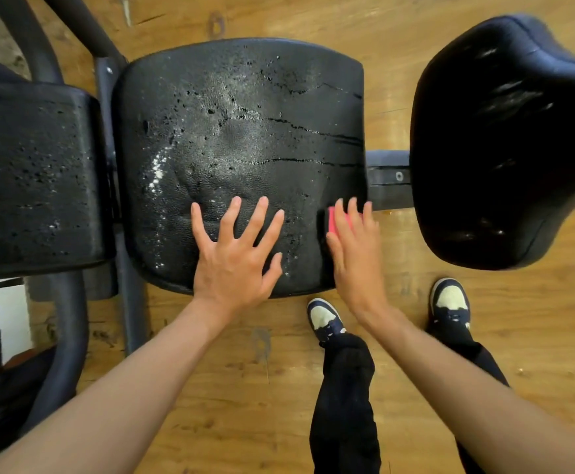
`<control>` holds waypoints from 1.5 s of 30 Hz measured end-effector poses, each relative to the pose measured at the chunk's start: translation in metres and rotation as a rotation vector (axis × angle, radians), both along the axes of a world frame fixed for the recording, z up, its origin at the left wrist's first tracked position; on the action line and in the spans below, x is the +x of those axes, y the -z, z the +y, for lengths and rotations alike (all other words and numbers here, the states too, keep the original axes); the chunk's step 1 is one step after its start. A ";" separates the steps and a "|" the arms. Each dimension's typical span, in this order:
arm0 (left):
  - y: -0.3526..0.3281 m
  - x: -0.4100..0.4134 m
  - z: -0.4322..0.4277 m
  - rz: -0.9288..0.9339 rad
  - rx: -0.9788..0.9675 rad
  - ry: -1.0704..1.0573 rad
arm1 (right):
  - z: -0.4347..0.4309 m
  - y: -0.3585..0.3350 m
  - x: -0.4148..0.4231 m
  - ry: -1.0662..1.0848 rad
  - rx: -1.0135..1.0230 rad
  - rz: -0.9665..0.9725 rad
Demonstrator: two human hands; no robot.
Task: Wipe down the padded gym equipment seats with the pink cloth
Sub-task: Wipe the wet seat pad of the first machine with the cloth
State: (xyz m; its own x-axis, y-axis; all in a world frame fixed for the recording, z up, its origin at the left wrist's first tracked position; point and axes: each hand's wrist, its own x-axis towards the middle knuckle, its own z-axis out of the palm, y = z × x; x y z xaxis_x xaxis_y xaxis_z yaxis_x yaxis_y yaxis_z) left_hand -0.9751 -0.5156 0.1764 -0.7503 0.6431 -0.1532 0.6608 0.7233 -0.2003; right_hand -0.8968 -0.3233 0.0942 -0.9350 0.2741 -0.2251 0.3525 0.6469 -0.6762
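Note:
A worn, cracked black padded seat [245, 131] fills the middle of the head view. My left hand [236, 258] lies flat on its near part with fingers spread. My right hand [356, 248] presses the folded pink cloth [334, 218] against the seat's near right edge with straight fingers; most of the cloth is hidden under the hand. A second black pad [29, 179] adjoins on the left. A glossy, rounded black seat [511, 138] stands apart on the right.
A dark metal frame bar [387, 176] links the middle and right seats. Curved frame tubes [63, 336] run at the left. My two feet in dark-and-cream sneakers [323, 319] stand on the wooden floor [245, 388] below the seats.

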 end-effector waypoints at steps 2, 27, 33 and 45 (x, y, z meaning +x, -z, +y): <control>0.000 0.000 0.000 0.003 0.001 0.001 | 0.021 0.011 -0.050 0.105 -0.016 -0.032; 0.003 0.000 0.000 0.031 0.018 -0.014 | -0.007 -0.011 0.006 -0.101 0.001 0.017; 0.001 0.000 0.001 0.017 0.016 -0.005 | 0.020 0.008 -0.112 0.121 0.048 0.018; 0.001 0.000 0.001 -0.005 -0.010 -0.024 | 0.028 0.003 -0.087 0.003 0.048 -0.023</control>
State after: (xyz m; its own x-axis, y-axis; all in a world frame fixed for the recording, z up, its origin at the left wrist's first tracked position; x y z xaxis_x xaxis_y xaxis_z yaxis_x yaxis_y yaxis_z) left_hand -0.9747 -0.5141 0.1755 -0.7649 0.6232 -0.1632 0.6441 0.7371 -0.2044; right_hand -0.9835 -0.2952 0.0913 -0.9290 0.2875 -0.2331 0.3693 0.6778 -0.6358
